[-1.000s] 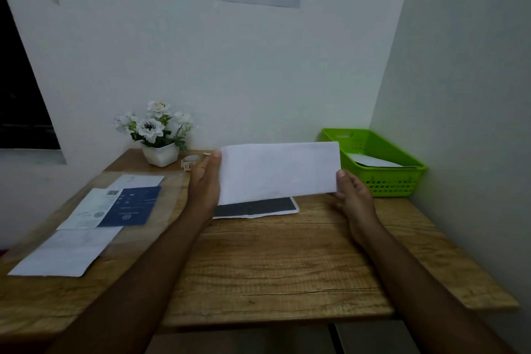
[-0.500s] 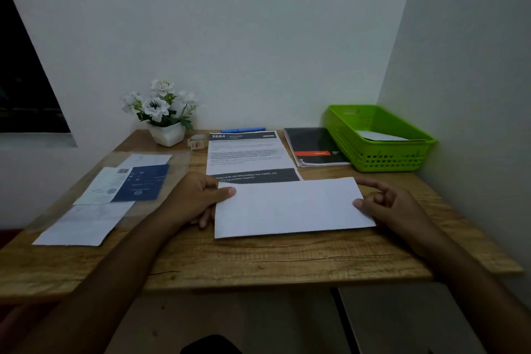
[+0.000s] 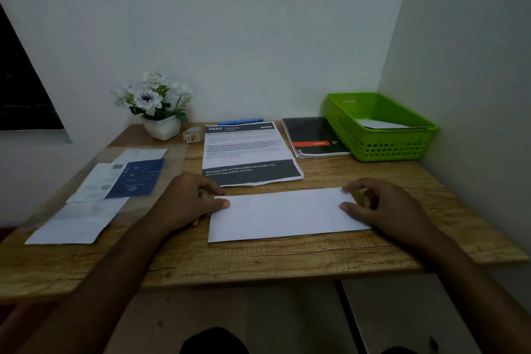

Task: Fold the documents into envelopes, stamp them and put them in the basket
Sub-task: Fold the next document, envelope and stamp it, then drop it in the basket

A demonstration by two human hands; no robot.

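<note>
A white envelope (image 3: 284,214) lies flat on the wooden desk (image 3: 258,261) near its front edge. My left hand (image 3: 186,200) rests at the envelope's left end, thumb pressing on its top. My right hand (image 3: 382,207) pinches the right end between thumb and forefinger. Just behind the envelope lies a printed document (image 3: 247,152) with a dark band along its lower part. The green basket (image 3: 379,126) stands at the back right corner and holds a white envelope (image 3: 382,124).
A white pot of flowers (image 3: 156,106) and a small tape roll (image 3: 193,134) sit at the back left. A blue pen (image 3: 240,121) lies behind the document, a black notebook (image 3: 313,136) beside the basket. Papers under a clear sleeve (image 3: 115,181) cover the left side.
The envelope came down from being held up in front of me and now lies on the desk. Both hands lowered with it, and my view tilted downward.
</note>
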